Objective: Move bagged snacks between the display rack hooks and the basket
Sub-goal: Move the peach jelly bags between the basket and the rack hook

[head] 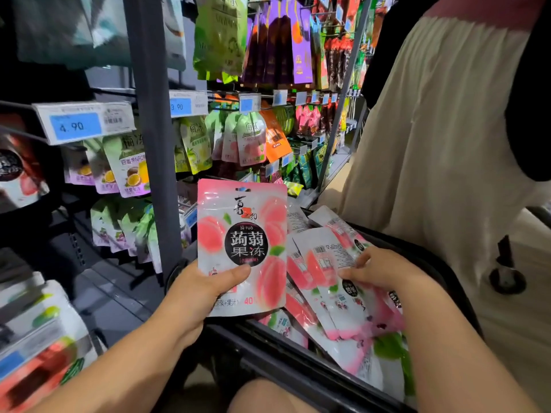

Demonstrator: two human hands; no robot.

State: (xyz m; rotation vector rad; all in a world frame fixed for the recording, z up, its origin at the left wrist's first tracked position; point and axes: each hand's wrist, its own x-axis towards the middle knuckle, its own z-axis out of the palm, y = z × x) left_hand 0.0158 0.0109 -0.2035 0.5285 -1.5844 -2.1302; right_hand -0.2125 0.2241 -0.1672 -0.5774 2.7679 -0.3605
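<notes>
My left hand [202,289] grips a pink peach jelly bag [243,234] by its lower left corner and holds it upright over the near edge of the black basket [286,360]. Inside the basket lie several more pink and white bags. My right hand [384,271] reaches into the pile and pinches one of those bags [323,259], which lies back side up. The display rack [155,120] with hooks full of hanging snack bags rises just behind and to the left.
A grey rack post stands just left of the held bag. Price tags [76,124] stick out from the hook rails. Another person in a cream skirt [441,138] stands close on the right, beside the basket. My knee [268,397] is below the basket.
</notes>
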